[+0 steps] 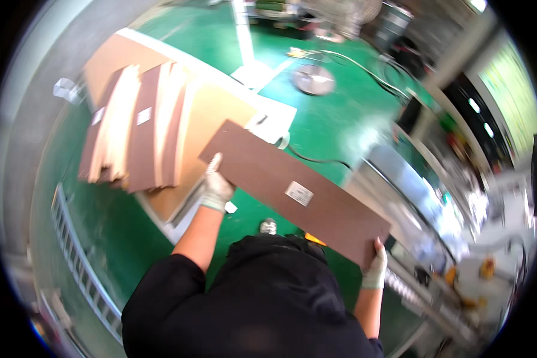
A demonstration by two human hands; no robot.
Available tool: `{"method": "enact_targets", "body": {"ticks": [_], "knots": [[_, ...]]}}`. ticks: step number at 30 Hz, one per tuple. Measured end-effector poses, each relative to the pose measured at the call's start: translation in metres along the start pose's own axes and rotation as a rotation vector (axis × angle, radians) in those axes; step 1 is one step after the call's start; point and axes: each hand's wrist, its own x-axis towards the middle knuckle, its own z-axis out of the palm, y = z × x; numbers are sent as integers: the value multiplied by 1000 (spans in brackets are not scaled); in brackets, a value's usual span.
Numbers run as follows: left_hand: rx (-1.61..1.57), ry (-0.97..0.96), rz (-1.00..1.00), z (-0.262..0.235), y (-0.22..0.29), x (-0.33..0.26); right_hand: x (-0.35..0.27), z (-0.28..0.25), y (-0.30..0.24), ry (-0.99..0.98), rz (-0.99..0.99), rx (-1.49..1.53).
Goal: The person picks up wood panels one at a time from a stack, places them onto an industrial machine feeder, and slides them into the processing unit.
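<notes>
Grip is two-handed: the left hand point(219, 186), at 9 o'clock, pinches a brown panel point(262, 170) near one end, thumb over the upper face; the right hand point(375, 269), at 4 o'clock, pinches the opposite end, thumb up by the edge. Both are in pale gloves, and the fingers beneath the board are hidden. The panel is held in front of the body, slanting from 10 to 4 o'clock, with a white label point(299, 193) near its middle. The step in hand looks like holding or carrying this one board; any next move would call for both ends to travel together, corners kept off nearby things. At 10 o'clock, stacked panels point(141, 146) lie on a tan worktop point(221, 107); whether the held board touches that top, I cannot tell. Pale, blurred equipment point(409, 173) stands at 3 o'clock, a round metal base point(314, 80) at 1, a ladder-like frame point(83, 265) at 8.
</notes>
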Motion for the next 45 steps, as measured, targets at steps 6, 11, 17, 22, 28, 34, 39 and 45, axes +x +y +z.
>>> {"method": "enact_targets", "body": {"ticks": [6, 11, 17, 22, 28, 34, 39, 45], "knots": [[-3, -139, -242, 43, -102, -6, 8, -81, -22, -1, -113, 739], [200, -139, -378, 69, -178, -26, -1, -130, -40, 215, -300, 887], [996, -287, -650, 74, -221, -49, -13, -135, -52, 404, -381, 507], [2404, -973, 91, 113, -225, -80, -27, -161, -73, 422, -483, 139], [2208, -1119, 814, 153, -222, -86, -31, -206, -83, 332, -341, 206], [2293, -1142, 756, 149, -274, -37, -35, -227, -87, 204, -247, 210], [2250, -1236, 771, 161, -290, -31, -40, -243, -93, 36, -184, 435], [2238, -1233, 747, 162, -294, -27, -40, -249, -90, -44, -215, 433]]}}
